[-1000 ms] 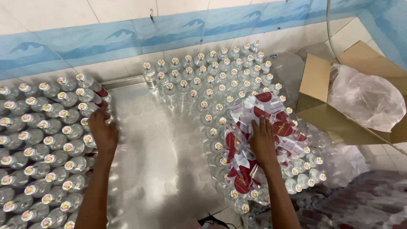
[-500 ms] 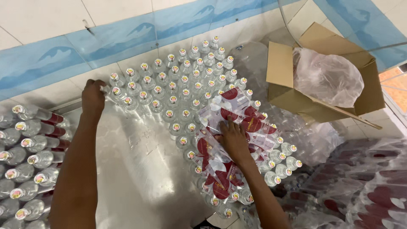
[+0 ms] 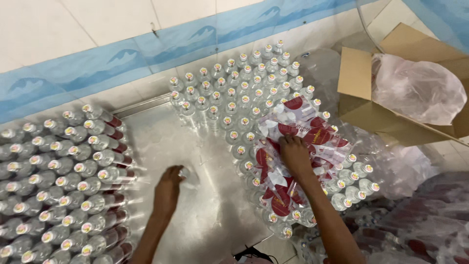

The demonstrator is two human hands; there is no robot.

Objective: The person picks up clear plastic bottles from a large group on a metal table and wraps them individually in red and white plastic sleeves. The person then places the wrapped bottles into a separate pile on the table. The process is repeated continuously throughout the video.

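My left hand (image 3: 167,189) is over the middle of the shiny metal table (image 3: 215,215), closed around a small clear bottle (image 3: 188,175) with a white cap. My right hand (image 3: 295,153) rests on a loose pile of red-and-white label sleeves (image 3: 279,200), its fingertips curled onto them. That pile lies on top of a cluster of upright clear bottles (image 3: 234,93) at the right and back of the table. Another cluster of bottles (image 3: 63,181), with red labels on them, lies packed together at the left.
An open cardboard box (image 3: 355,73) with a crumpled clear plastic bag (image 3: 415,88) inside stands at the right. Plastic bags of dark red items (image 3: 430,225) lie at the lower right. A tiled wall with a blue band (image 3: 97,63) runs behind the table.
My left hand reached to the far bottles, then came back to the middle of the table with one bottle in it. My right hand stayed on the label pile.
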